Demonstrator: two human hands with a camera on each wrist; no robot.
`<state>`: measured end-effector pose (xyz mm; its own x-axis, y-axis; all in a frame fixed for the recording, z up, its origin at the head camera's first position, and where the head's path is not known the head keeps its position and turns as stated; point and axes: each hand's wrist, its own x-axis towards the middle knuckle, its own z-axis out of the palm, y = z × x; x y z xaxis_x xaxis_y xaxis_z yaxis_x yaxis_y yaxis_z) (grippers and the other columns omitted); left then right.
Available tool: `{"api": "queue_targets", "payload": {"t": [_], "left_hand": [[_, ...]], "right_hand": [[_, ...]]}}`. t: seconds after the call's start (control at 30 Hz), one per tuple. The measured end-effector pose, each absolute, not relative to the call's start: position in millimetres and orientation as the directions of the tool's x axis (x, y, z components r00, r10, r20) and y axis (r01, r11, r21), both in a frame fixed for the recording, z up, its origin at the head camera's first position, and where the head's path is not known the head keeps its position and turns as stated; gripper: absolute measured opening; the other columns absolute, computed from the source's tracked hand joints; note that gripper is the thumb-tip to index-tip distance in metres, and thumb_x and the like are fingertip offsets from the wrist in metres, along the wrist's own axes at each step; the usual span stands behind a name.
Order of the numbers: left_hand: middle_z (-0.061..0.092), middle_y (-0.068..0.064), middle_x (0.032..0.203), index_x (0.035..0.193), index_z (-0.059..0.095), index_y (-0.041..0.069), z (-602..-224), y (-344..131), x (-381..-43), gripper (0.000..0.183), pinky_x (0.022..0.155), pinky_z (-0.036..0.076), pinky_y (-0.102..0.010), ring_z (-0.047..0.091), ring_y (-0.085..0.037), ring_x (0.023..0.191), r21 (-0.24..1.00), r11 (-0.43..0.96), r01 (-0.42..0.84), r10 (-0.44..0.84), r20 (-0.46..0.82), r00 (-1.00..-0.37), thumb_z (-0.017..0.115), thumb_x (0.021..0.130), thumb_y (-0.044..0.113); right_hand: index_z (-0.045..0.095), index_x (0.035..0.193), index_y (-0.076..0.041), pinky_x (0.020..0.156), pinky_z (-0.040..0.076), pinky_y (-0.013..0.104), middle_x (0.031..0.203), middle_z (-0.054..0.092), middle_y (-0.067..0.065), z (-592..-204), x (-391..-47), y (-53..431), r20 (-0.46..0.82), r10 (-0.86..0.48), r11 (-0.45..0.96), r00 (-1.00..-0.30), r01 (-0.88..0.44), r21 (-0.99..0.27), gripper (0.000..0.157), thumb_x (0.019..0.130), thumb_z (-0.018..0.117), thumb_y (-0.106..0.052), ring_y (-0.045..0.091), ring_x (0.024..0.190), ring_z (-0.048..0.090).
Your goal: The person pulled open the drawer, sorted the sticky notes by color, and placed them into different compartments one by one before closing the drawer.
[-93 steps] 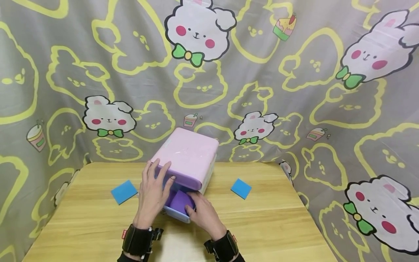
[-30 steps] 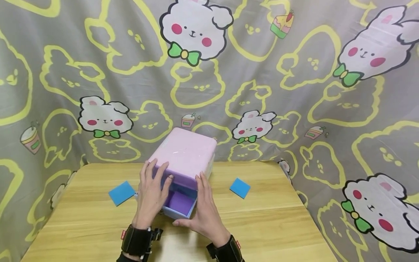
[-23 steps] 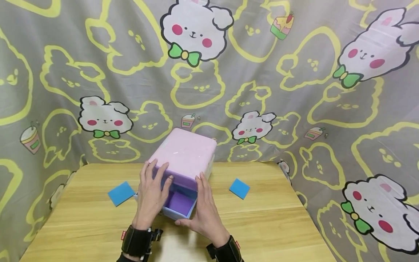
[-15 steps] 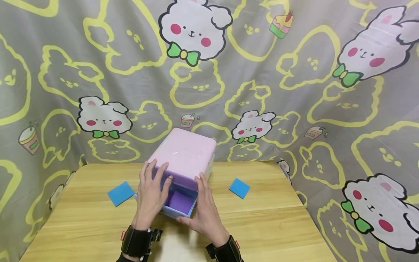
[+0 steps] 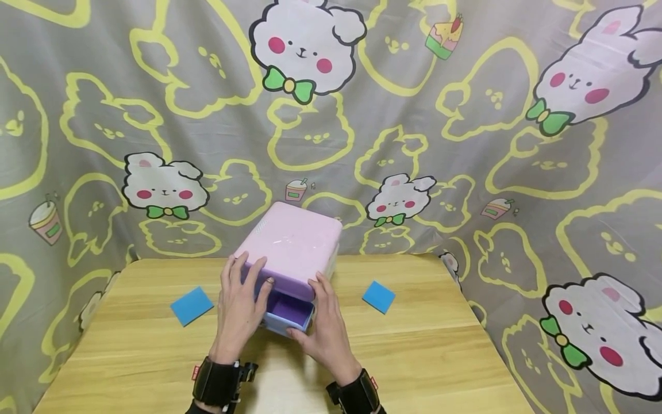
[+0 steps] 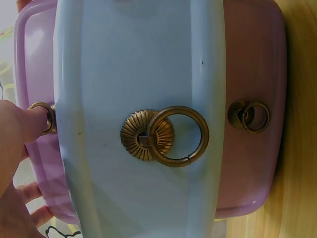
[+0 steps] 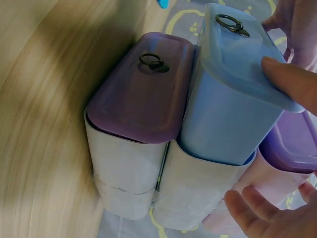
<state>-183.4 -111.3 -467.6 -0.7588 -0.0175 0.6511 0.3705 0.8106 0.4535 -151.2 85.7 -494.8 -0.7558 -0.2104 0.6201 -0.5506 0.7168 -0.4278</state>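
A small drawer cabinet [image 5: 295, 241] with a pink top stands mid-table. Its middle drawer, light blue [image 6: 129, 59], is partly pulled out, and a flat purple piece [image 5: 291, 310] lies inside. My left hand [image 5: 237, 313] holds the cabinet's top front edge, fingertips on top, thumb at the ring pull [image 6: 45, 118] of the upper purple drawer. My right hand [image 5: 328, 333] presses its thumb on the blue drawer's front, while its other fingers lie along the cabinet's side. Below, the mauve bottom drawer [image 7: 143, 99] is closed.
One blue square [image 5: 192, 306] lies on the wooden table [image 5: 429, 356] left of the cabinet, another blue square [image 5: 379, 297] to its right. A patterned grey curtain [image 5: 320, 132] hangs behind and along both sides.
My right hand, earlier at the purple piece inside the drawer, has withdrawn to the drawer's front. The blue drawer has slid partway inward. My left hand has stayed in place.
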Motion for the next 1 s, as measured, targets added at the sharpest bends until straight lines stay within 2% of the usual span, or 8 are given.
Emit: {"api": "queue_targets", "payload": {"t": [0.23, 0.43, 0.73, 1.0], "left_hand": [[0.043, -0.026, 0.152, 0.137, 0.059, 0.013, -468.4, -109.7, -183.0, 0.044, 0.092, 0.049, -0.071, 0.029, -0.05, 0.146, 0.449, 0.809, 0.378, -0.016, 0.66, -0.751, 0.068, 0.095, 0.024], [0.044, -0.025, 0.152, 0.136, 0.06, 0.014, -469.7, -109.8, -182.6, 0.045, 0.085, 0.05, -0.071, 0.031, -0.05, 0.146, 0.441, 0.817, 0.371, -0.021, 0.666, -0.746, 0.069, 0.094, 0.024], [0.044, -0.024, 0.152, 0.137, 0.06, 0.015, -473.4, -107.6, -185.3, 0.046, 0.081, 0.049, -0.073, 0.032, -0.049, 0.146, 0.437, 0.819, 0.372, -0.021, 0.671, -0.741, 0.07, 0.093, 0.025], [0.043, -0.023, 0.153, 0.137, 0.059, 0.016, -470.9, -109.1, -183.7, 0.045, 0.085, 0.047, -0.074, 0.03, -0.048, 0.147, 0.443, 0.822, 0.357, -0.028, 0.659, -0.751, 0.069, 0.095, 0.026]], "right_hand": [[0.035, 0.151, -0.011, 0.111, 0.048, 0.048, 0.16, 0.035, 0.013, -494.5, -153.0, 86.6, 0.656, -0.188, 0.737, -0.731, -0.547, -0.397, 0.113, 0.058, 0.1, -0.025, 0.032, 0.141, 0.048], [0.039, 0.147, -0.012, 0.109, 0.051, 0.045, 0.158, 0.039, 0.012, -496.8, -156.5, 86.4, 0.676, -0.172, 0.756, -0.716, -0.536, -0.376, 0.108, 0.059, 0.1, -0.024, 0.03, 0.137, 0.05], [0.043, 0.143, -0.008, 0.096, 0.056, 0.042, 0.152, 0.044, 0.013, -503.1, -164.5, 88.5, 0.753, -0.178, 0.774, -0.633, -0.563, -0.29, 0.103, 0.058, 0.1, -0.02, 0.028, 0.12, 0.055], [0.038, 0.153, -0.016, 0.091, 0.054, 0.037, 0.151, 0.041, 0.01, -495.6, -165.0, 87.7, 0.684, -0.206, 0.798, -0.7, -0.525, -0.297, 0.106, 0.065, 0.097, -0.027, 0.024, 0.118, 0.052]]}}
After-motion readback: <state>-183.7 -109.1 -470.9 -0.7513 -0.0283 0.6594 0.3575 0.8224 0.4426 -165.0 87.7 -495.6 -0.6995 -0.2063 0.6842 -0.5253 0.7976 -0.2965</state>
